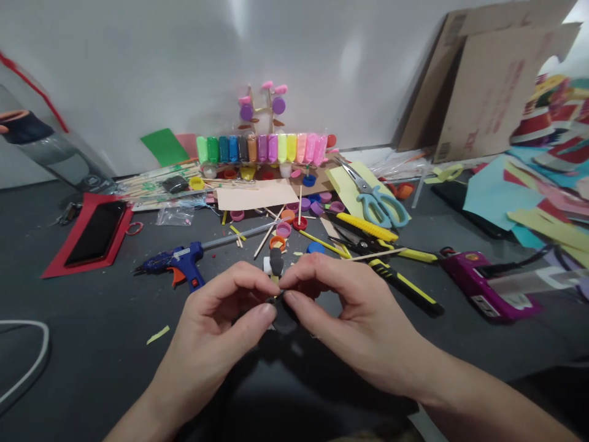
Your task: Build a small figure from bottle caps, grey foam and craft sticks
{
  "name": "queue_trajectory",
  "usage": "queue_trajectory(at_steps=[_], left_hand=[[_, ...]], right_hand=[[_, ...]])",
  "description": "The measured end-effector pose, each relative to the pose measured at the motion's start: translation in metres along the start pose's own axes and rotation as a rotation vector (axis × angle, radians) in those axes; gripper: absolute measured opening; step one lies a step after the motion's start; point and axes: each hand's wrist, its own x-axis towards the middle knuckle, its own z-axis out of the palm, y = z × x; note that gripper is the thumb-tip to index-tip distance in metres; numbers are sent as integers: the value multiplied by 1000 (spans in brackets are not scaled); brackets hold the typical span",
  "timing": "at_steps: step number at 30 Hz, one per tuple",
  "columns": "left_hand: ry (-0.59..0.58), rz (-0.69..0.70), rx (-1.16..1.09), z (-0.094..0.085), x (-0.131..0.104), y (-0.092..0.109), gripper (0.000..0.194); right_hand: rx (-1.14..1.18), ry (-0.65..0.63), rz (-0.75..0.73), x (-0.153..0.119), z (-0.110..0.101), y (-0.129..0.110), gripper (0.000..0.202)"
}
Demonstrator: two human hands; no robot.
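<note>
In the middle of the head view, my left hand (221, 325) and my right hand (350, 307) meet, thumbs and index fingertips pinched together. Between them is a small dark piece (278, 297), perhaps modelling clay; the fingertips cover much of it. Just beyond the fingers stands a dark grey rounded lump (276, 262) beside a white piece (267, 266). A narrow yellowish bit shows under the lump, and I cannot tell whether it joins the held piece.
A blue glue gun (179, 263) lies left, near a phone (97, 233) on red paper. Several clay packets (262, 149) line the back. Blue-handled scissors (375, 202), a yellow cutter (365, 227) and a purple device (478, 285) are right. Bottle caps and sticks lie ahead.
</note>
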Motion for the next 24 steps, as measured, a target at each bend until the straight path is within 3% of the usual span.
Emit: queue_trajectory(at_steps=[5,11,18,24], left_hand=[[40,35,100,0,0,-2,15],[79,-27,204,3,1,0,15],[31,-121,41,-4,-2,1,14],[89,-41,268,1,1,0,5]], right_hand=[[-37,-14,-34,1,0,-2,9],[-121,-15,-65,2,1,1,7],[-136,-19,-79,-1,1,5,8],[-159,-19,-98,-1,1,4,7]])
